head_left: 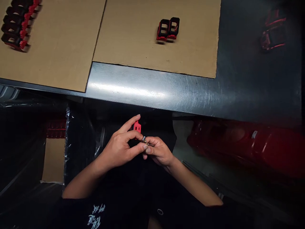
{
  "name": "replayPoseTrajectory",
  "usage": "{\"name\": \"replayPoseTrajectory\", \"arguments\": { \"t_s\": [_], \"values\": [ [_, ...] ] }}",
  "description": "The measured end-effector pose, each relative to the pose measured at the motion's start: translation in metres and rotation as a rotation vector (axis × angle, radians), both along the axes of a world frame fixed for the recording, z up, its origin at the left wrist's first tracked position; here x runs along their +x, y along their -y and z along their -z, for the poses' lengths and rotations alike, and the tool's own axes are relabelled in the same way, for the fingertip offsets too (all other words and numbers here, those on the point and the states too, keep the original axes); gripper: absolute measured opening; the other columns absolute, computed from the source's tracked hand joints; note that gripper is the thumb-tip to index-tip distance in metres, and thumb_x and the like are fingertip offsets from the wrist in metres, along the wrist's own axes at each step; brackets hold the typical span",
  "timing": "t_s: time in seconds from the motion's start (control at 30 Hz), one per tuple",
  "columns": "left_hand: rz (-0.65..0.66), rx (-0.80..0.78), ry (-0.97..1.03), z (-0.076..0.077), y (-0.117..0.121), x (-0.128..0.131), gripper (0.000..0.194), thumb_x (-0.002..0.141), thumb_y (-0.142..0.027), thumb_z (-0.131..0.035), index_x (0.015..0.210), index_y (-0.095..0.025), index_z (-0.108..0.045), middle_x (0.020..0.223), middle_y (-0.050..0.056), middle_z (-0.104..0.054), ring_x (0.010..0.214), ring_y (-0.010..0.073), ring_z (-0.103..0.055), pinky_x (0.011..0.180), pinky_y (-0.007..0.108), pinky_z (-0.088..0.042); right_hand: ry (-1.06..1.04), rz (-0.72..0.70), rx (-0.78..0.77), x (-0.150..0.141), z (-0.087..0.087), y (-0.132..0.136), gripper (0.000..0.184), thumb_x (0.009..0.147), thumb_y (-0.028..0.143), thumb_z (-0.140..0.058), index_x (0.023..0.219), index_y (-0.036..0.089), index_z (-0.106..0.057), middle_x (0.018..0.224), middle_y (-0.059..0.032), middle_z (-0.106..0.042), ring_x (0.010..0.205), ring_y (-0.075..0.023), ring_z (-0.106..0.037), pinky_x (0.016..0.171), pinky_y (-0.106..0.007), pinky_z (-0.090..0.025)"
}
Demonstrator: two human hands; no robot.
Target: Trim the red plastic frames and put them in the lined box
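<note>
In front of my body, below the table edge, both hands meet at the fingertips. A small shiny metal piece [144, 140] is pinched there; its exact kind is too small to make out. My left hand [119, 146] is closed, thumb and a finger on that metal piece, with another finger stretched up. Behind those left fingers shows a red plastic part [137, 126] with two small rectangular openings; whether it is gripped in the palm side is hidden. My right hand [158, 151] is closed too, its thumb and fingers pressed on the same metal piece.
Two black-and-red frame-shaped parts [168, 29] stand on a cardboard sheet [133, 41] on the metal table [152, 84]. A row of several similar parts [19, 27] stands at far left. Below right lies a large red glossy object [238, 146]; at left, a plastic-lined box [78, 143].
</note>
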State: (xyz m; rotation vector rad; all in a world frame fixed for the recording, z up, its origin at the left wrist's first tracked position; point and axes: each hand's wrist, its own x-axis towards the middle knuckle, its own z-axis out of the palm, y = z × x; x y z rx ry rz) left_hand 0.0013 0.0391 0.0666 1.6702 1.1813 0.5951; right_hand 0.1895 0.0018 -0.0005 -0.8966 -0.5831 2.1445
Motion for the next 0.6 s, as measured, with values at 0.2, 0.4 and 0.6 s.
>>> {"name": "replayPoseTrajectory", "arguments": {
  "t_s": [0.2,0.4,0.6],
  "values": [
    [0.011,0.046,-0.010,0.004,0.000,-0.001,0.013,0.088,-0.032,-0.075,0.089,-0.020,-0.075,0.162,0.013,-0.045,0.139,0.0314,-0.059,0.108,0.044,-0.057,-0.099,-0.032,-0.038,-0.002,0.002,-0.004,0.037,0.071,0.045,-0.092,0.073,0.015,-0.070,0.064,0.0017,-0.066,0.048,-0.0065,-0.053,0.050,-0.019,-0.046],
    [0.019,0.068,0.002,0.006,0.002,-0.001,0.012,0.089,-0.032,-0.074,0.090,-0.019,-0.074,0.163,0.013,-0.044,0.137,0.0299,-0.060,0.109,0.042,-0.056,-0.146,-0.034,-0.033,-0.002,0.007,-0.005,0.034,0.071,0.041,-0.093,0.077,0.014,-0.073,0.065,0.0012,-0.067,0.050,-0.0064,-0.056,0.051,-0.017,-0.047],
    [0.062,0.003,0.078,0.008,-0.001,-0.009,0.015,0.097,-0.023,-0.061,0.100,-0.021,-0.075,0.163,0.011,-0.045,0.147,0.0279,-0.051,0.118,0.043,-0.048,-0.139,0.075,0.048,0.012,0.001,-0.009,0.034,0.073,0.040,-0.091,0.094,0.019,-0.074,0.089,-0.0025,-0.074,0.066,-0.0109,-0.068,0.058,-0.021,-0.056]
  ]
}}
